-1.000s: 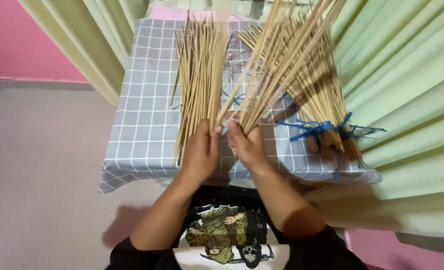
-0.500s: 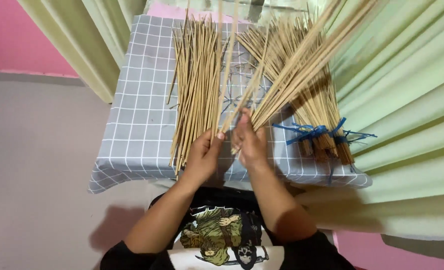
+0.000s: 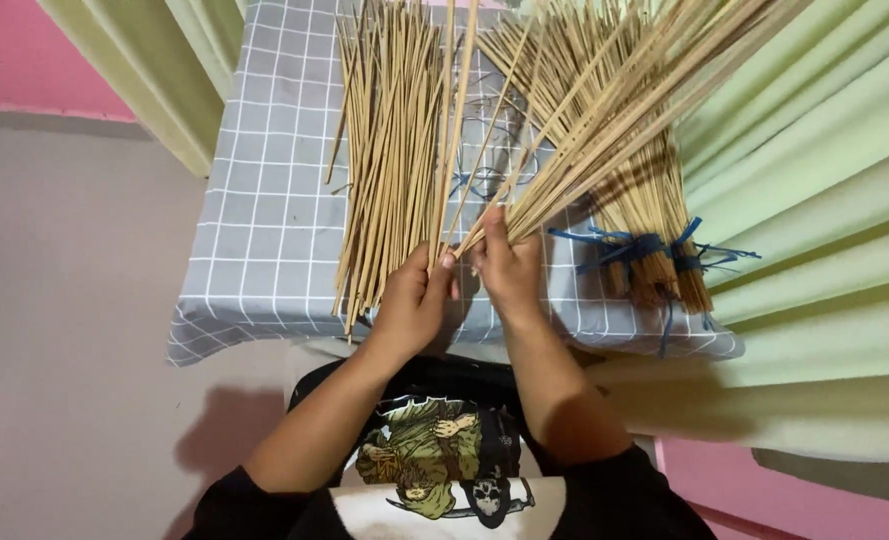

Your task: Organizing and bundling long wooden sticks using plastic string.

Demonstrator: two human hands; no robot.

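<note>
Right hand [image 3: 512, 268] clenched around the base of a fanned bunch of sticks [image 3: 615, 120], tips angled up and away to the right; the splay likely makes single sticks easy to pick out. Left hand [image 3: 412, 302] pinches one stick [image 3: 455, 130] between thumb and fingertips, other fingers loosely curled, next to the loose pile [image 3: 390, 150] lying flat on the grey checked cloth [image 3: 265, 200]. Tied bundles [image 3: 655, 230] with blue string [image 3: 620, 250] lie to the right, apart from the loose ones. Green curtain [image 3: 815, 180] alongside.
</note>
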